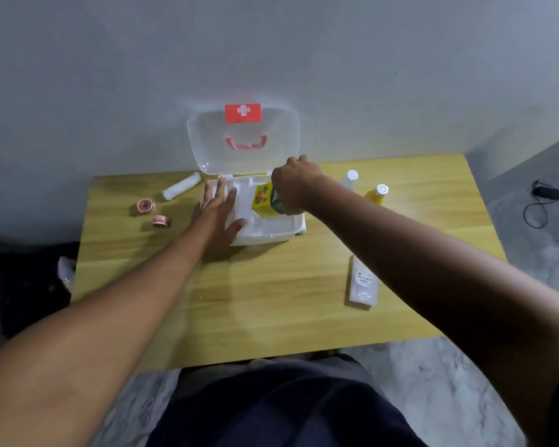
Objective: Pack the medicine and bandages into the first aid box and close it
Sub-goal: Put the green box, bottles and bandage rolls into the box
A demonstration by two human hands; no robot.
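While the left hand lay flat and spread on the first aid box, the right hand gripped a yellow carton inside it (light, stiff cardboard, probably best held by its sides).

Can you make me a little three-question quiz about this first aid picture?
1. True or false: the clear lid of the white plastic first aid box stands open.
2. What is the right hand lowering into the box? A) yellow medicine carton B) white bandage roll C) scissors
3. How many small pink tape rolls lie on the wooden table?

Key
1. True.
2. A, the yellow medicine carton; the white bandage roll lies on the table.
3. Two, left of the flat left hand.
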